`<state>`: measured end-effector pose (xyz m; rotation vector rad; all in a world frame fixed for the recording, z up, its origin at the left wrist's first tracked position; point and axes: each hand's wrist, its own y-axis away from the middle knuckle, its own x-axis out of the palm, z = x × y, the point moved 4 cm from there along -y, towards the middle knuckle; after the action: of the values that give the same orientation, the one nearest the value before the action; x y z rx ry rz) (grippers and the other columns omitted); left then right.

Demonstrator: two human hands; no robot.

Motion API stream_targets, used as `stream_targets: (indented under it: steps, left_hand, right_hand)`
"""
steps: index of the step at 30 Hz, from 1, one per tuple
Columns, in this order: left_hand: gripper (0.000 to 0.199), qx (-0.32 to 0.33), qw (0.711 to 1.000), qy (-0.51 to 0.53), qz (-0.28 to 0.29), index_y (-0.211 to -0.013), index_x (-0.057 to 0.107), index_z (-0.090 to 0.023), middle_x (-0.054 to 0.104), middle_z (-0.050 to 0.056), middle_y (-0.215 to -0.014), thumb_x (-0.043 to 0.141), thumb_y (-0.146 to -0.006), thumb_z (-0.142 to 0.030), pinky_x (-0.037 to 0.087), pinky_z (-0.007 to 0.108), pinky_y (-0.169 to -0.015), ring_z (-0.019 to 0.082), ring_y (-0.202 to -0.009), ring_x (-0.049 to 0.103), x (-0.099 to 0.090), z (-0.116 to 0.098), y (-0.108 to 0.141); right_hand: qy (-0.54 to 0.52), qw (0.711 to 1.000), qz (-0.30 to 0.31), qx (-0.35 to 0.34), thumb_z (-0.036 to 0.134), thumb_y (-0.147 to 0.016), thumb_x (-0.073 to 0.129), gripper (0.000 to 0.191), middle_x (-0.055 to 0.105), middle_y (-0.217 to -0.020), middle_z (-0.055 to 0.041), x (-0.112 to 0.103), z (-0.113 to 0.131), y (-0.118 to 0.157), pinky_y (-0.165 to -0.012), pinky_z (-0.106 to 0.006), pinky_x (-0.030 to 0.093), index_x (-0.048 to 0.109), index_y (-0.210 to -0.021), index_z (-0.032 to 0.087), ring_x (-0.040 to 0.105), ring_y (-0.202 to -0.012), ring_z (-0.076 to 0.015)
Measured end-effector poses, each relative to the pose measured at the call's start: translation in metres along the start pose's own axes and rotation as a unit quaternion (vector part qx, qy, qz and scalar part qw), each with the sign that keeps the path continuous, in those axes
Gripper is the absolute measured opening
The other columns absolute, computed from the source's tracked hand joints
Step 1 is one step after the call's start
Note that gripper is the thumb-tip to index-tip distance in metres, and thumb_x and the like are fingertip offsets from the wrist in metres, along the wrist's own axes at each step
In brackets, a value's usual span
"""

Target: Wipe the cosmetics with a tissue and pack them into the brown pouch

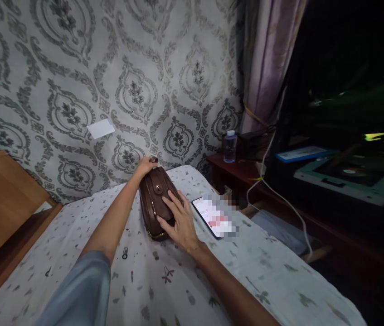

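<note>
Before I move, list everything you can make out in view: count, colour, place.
Bag: 1, brown, on the sheet
Phone: 1, dark-edged with lit white screen, right of the bag
Sheet: 1, white patterned, beneath them
Wallpaper: 1, grey and white, behind
Slip: 1, white, against the wallpaper
Wooden panel: 1, brown, far left
Bottle: 1, clear bluish, white cap, on the red surface
Curtain: 1, purplish, upper right
Cable: at least 1, white, right
Flat item: 1, blue-edged, right; dark surroundings unclear
Left hand: 1, bare, at the bag's far end
Right hand: 1, bare, spread on the bag
</note>
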<state>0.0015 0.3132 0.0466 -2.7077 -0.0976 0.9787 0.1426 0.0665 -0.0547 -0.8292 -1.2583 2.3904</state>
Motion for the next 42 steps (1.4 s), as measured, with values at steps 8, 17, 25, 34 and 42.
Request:
stream_targets:
  steps: [8,17,25,34,42]
  left_hand:
    - [0.022,0.015,0.998,-0.053,-0.029,-0.054,0.054,-0.020,0.050,-0.001,-0.054,0.072,-0.065,-0.028,0.037,0.027,-0.064,0.019,-0.070,0.056,0.000,-0.001,0.004]
    - [0.020,0.037,0.999,0.024,0.007,-0.067,0.060,-0.018,0.054,-0.002,-0.059,0.064,-0.071,-0.037,0.039,0.028,-0.064,0.016,-0.063,0.051,0.001,-0.001,0.020]
    - [0.036,0.074,0.993,-0.009,0.095,-0.079,0.064,-0.018,0.063,0.001,-0.075,0.074,-0.064,-0.049,0.044,0.031,-0.071,0.020,-0.074,0.058,-0.001,-0.017,0.044]
    - [0.076,0.135,0.973,-0.132,0.132,-0.133,0.059,-0.028,0.061,0.008,-0.131,0.076,-0.068,-0.063,0.041,0.042,-0.106,0.033,-0.125,0.052,-0.015,-0.025,0.090]
    - [0.072,0.133,0.970,-0.142,0.147,-0.135,0.056,-0.022,0.059,0.011,-0.135,0.075,-0.073,-0.054,0.039,0.047,-0.111,0.035,-0.130,0.049,-0.017,-0.025,0.097]
  right_hand:
    - [0.015,1.000,0.013,0.005,0.037,-0.091,0.061,0.049,0.051,-0.151,-0.0097,0.000,0.000,-0.001,-0.114,-0.059,0.040,0.057,-0.137,0.019,0.035,-0.144,-0.0359]
    - [0.031,0.998,0.045,0.015,0.038,-0.093,0.057,0.053,0.041,-0.158,-0.0092,0.002,0.001,-0.001,-0.115,-0.061,0.036,0.052,-0.143,0.021,0.027,-0.147,-0.0370]
    - [0.051,0.995,0.083,0.025,0.043,-0.096,0.054,0.055,0.039,-0.160,-0.0056,0.003,0.001,-0.001,-0.115,-0.062,0.032,0.049,-0.147,0.025,0.024,-0.149,-0.0365]
    - [0.032,0.996,0.083,0.032,0.048,-0.095,0.056,0.062,0.033,-0.164,-0.0077,0.006,-0.001,0.001,-0.118,-0.065,0.028,0.043,-0.151,0.025,0.018,-0.152,-0.0382]
    - [-0.027,0.997,0.058,0.030,0.055,-0.091,0.060,0.079,0.033,-0.162,-0.0148,0.008,-0.007,0.002,-0.122,-0.062,0.027,0.034,-0.154,0.016,0.013,-0.155,-0.0351]
